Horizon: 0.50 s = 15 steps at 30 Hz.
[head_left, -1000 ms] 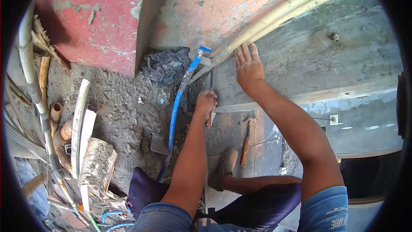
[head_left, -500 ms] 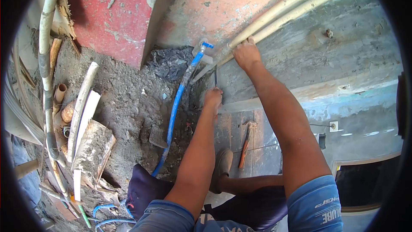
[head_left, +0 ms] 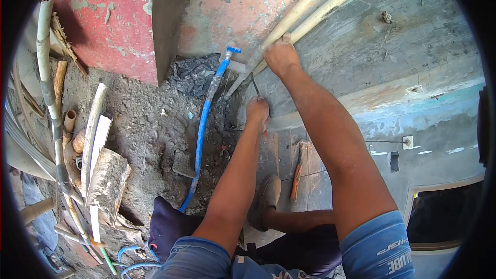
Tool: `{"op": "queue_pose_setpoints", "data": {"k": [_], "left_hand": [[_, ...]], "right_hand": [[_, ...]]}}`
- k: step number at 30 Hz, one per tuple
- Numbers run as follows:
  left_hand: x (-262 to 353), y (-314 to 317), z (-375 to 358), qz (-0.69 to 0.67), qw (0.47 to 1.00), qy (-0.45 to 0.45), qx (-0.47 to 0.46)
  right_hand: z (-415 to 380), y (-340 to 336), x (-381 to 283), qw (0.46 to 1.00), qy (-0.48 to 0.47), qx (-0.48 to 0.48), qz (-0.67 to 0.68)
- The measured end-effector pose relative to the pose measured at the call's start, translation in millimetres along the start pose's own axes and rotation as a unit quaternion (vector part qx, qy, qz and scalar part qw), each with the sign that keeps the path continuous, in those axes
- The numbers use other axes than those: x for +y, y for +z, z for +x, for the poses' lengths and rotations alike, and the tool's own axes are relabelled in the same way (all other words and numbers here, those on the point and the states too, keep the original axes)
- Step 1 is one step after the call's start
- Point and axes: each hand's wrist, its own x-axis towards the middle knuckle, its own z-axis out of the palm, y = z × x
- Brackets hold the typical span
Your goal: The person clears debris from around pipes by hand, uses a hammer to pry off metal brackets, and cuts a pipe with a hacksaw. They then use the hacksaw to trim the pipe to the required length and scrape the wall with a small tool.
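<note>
Where two pipes (head_left: 304, 11) run along the upper edge of the grey ledge (head_left: 361, 67), the right hand (head_left: 281, 58) is bent over the lower pipe (head_left: 338, 5), fingers curled onto it, their tips partly hidden. Near the ledge's left end, the left hand (head_left: 257, 109) is closed around a dark strip (head_left: 255, 86), which extends from the fist toward the pipes, left of the right hand; whether they touch cannot be told. Beyond the ledge's front edge, a hammer (head_left: 297, 173) lies on the floor (head_left: 316, 190).

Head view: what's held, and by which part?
Left hand: thin dark-shafted tool, around its lower part. Right hand: apparently the lower cream pipe, near its lower end.
</note>
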Motion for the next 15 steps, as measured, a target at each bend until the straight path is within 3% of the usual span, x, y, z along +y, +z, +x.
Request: {"op": "queue_pose_setpoints", "data": {"k": [2, 4, 6, 10, 11, 13, 15], "left_hand": [[-13.4, -9.4, 11.4, 0.011, 1.0, 0.007, -0.003], [-44.5, -50.9, 45.9, 0.243, 0.961, 0.124, 0.04], [-72.5, -98.0, 71.5, 0.214, 0.957, 0.193, -0.021], [-53.9, -113.5, 64.0, 0.198, 0.968, 0.137, -0.072], [-49.2, -104.0, 60.9, 0.196, 0.968, 0.136, -0.076], [-42.1, -89.1, 35.3, 0.064, 0.992, 0.043, -0.104], [-40.0, -57.6, 11.8, 0.051, 0.995, 0.048, -0.076]], "right_hand": [[-2.0, -0.1, 0.8, 1.0, -0.008, 0.0, -0.004], [-2.7, 0.0, 2.3, 1.0, -0.011, -0.009, -0.003], [-0.4, -3.0, 1.6, 1.0, -0.013, -0.011, 0.002], [0.2, -6.3, 1.0, 1.0, -0.013, -0.01, 0.002], [0.5, -4.9, 1.3, 1.0, -0.012, -0.013, -0.009], [-0.6, -4.9, 1.2, 1.0, -0.014, -0.018, 0.006], [-1.3, -3.0, 0.7, 1.0, -0.007, -0.017, 0.026]]}}
